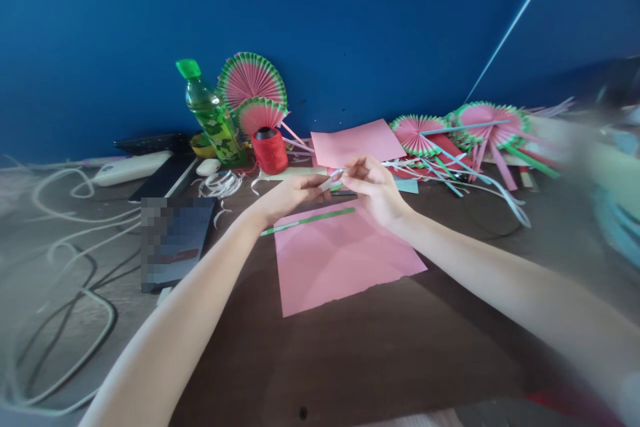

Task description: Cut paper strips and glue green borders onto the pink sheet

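in the head view, i'm watching the left hand (pixel 298 193) and right hand (pixel 373 187) pinching a narrow pale strip (pixel 329 182) near the far edge of the pink paper sheet (pixel 345 260); they're seemingly working it, the next move calling for steadiness.

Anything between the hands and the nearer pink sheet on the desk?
Yes: a green strip lies across the far part of that pink sheet. The left hand and right hand also hold a pale strip. Nothing else visible is in the way.
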### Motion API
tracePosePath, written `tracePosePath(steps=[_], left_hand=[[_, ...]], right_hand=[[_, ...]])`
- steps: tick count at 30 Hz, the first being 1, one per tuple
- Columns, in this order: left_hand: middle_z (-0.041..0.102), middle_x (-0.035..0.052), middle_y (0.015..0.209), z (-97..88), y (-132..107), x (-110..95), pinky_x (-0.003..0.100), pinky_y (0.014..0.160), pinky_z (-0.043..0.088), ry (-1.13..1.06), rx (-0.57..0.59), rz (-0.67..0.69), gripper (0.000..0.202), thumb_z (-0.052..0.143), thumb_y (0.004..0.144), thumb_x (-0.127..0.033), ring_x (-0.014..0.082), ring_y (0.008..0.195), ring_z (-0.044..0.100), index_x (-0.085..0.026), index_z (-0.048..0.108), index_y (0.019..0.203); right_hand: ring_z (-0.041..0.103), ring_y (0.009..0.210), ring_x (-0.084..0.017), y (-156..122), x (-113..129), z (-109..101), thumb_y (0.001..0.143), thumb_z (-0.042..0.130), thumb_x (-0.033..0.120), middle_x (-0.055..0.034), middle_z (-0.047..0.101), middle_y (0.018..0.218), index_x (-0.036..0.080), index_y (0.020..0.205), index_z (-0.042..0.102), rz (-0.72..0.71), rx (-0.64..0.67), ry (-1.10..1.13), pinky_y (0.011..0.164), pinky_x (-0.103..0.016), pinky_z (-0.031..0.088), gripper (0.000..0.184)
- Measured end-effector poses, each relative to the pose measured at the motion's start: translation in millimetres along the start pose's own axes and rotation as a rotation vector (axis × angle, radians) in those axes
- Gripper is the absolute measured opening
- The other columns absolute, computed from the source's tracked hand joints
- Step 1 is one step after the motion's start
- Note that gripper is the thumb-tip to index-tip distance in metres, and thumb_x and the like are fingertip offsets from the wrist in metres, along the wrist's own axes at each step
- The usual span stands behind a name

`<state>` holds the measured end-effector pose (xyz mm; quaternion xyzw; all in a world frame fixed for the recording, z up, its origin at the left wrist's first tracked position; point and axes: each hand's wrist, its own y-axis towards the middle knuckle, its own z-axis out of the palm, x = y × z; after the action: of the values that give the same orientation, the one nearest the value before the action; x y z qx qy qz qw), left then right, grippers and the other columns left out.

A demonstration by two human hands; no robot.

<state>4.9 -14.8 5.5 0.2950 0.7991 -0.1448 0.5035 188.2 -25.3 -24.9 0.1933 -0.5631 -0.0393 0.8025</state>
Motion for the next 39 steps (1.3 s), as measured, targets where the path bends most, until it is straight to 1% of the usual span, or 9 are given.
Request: tracePosePath(steps=[5,11,16,22,26,31,36,39], left_hand=[[0.059,0.0021,0.083,0.6,-0.3,-2.3,0.029,0.079,0.039,0.019,-0.032,-0.009,0.025,0.045,0.079,-0.018,0.0128,0.079,0.051,-0.015,0.062,0.097],[0.051,0.0000,0.073,0.4,0.2,-2.4,0.028,0.069,0.035,-0.044,-0.029,0.034,0.023,0.045,0.078,-0.019,0.0112,0.070,0.043,-0.014,0.064,0.090],[0.049,0.0016,0.074,2.4,1.1,0.2,0.028,0.066,0.033,-0.165,-0.012,0.062,0.024,0.047,0.077,-0.019,0.0117,0.068,0.039,-0.013,0.064,0.092],[0.049,0.0024,0.073,3.2,1.3,1.5,0.029,0.067,0.033,-0.207,-0.008,0.051,0.019,0.049,0.078,-0.020,0.0121,0.069,0.040,-0.012,0.065,0.086],[0.048,0.0017,0.072,3.8,1.5,1.4,0.029,0.067,0.032,-0.259,0.001,0.052,0.017,0.050,0.078,-0.018,0.0112,0.069,0.040,-0.012,0.065,0.084],[0.049,0.0026,0.074,4.9,1.5,-1.5,0.029,0.067,0.031,-0.386,0.028,0.039,0.022,0.051,0.077,-0.017,0.0111,0.068,0.039,-0.010,0.064,0.094],[0.046,0.0021,0.071,5.0,-0.7,-6.3,0.028,0.063,0.031,-0.497,0.062,0.011,0.015,0.052,0.077,-0.015,0.0110,0.066,0.038,-0.010,0.064,0.084],[0.046,0.0021,0.070,5.3,-2.3,-6.3,0.028,0.062,0.032,-0.557,0.056,0.002,0.014,0.052,0.077,-0.015,0.0109,0.065,0.039,-0.010,0.063,0.083]], right_hand=[[0.059,0.075,-0.011,0.4,2.4,2.5,0.063,0.068,0.017,0.0050,0.054,0.071,0.022,0.079,0.054,0.067,-0.035,0.063,0.076,-0.029,0.046,0.022],[0.060,0.076,-0.012,2.7,1.6,3.3,0.062,0.070,0.015,0.0076,0.052,0.062,0.023,0.079,0.054,0.108,0.001,0.185,0.082,-0.030,0.044,0.025],[0.059,0.076,-0.012,3.8,2.2,3.5,0.059,0.073,0.014,0.0085,0.053,0.059,0.025,0.074,0.055,0.157,-0.009,0.271,0.081,-0.029,0.044,0.026],[0.058,0.072,-0.009,3.6,2.3,1.5,0.060,0.072,0.010,0.0100,0.054,0.057,0.024,0.073,0.056,0.194,0.010,0.364,0.079,-0.024,0.043,0.025],[0.055,0.067,-0.007,3.4,1.6,-0.3,0.063,0.070,0.008,0.0110,0.053,0.058,0.024,0.073,0.054,0.211,0.016,0.380,0.080,-0.025,0.043,0.025],[0.055,0.070,-0.009,3.1,3.1,-0.4,0.062,0.072,0.012,0.0109,0.051,0.057,0.026,0.075,0.053,0.219,0.048,0.364,0.083,-0.028,0.043,0.026],[0.053,0.067,-0.011,3.2,4.6,1.1,0.057,0.075,0.014,0.0101,0.051,0.056,0.027,0.070,0.053,0.230,0.019,0.352,0.084,-0.031,0.044,0.029],[0.054,0.068,-0.012,3.5,9.6,3.4,0.059,0.073,0.013,0.0094,0.049,0.055,0.027,0.069,0.052,0.237,-0.018,0.306,0.084,-0.032,0.044,0.027]])
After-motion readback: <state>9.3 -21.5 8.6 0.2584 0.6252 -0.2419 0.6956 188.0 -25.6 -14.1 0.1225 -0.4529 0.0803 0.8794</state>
